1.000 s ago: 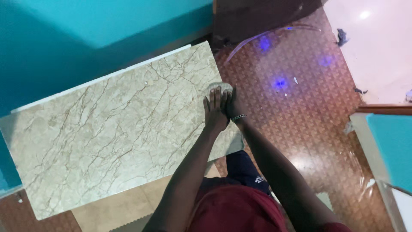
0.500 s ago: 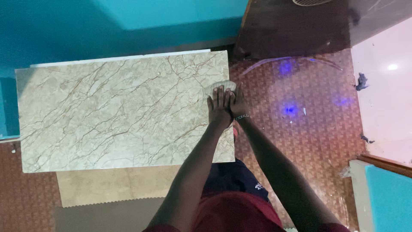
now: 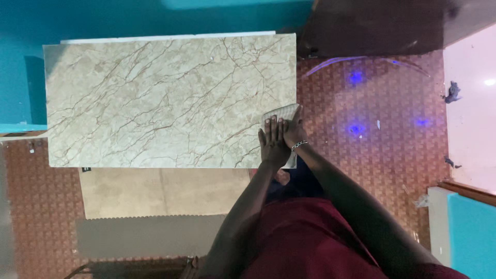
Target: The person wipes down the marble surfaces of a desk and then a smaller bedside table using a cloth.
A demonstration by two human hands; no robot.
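A large beige marble-patterned tile lies flat in front of me, its long side left to right. Both hands press a pale grey cloth against the tile's right edge. My left hand lies flat on the cloth with fingers together, pointing away from me. My right hand, with a bracelet at the wrist, rests beside it on the cloth at the tile's edge, partly hidden by the left hand.
A second plain beige tile and a grey slab lie under the marble tile's near side. Brown patterned flooring spreads to the right. A teal wall is beyond, a dark wooden door at upper right.
The view has shifted, so the tile now sits square and higher in frame. Both hands with the cloth have slid toward me along the tile's right edge.
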